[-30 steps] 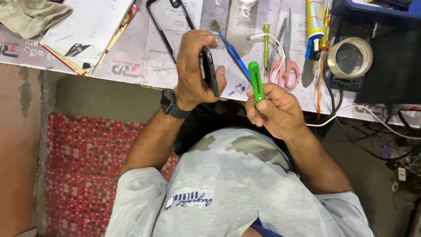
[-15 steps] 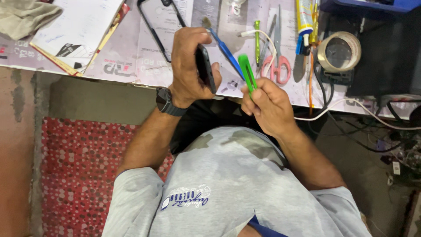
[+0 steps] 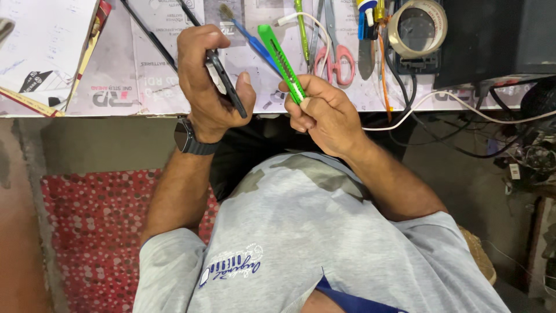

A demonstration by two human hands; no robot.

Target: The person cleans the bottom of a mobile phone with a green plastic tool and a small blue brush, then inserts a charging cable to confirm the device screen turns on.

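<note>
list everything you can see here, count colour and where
phone: 1, black, edge-on in left hand
utility knife: 1, green, in right hand
scissors: 1, pink handles, on bench
tape roll: 1, tan, bench upper right
brush: 1, blue handle, behind knife
papers: stack, white, bench left
rug: 1, red dotted, floor left
watch: 1, black, left wrist
left hand: 1, grips phone
right hand: 1, grips knife
</note>
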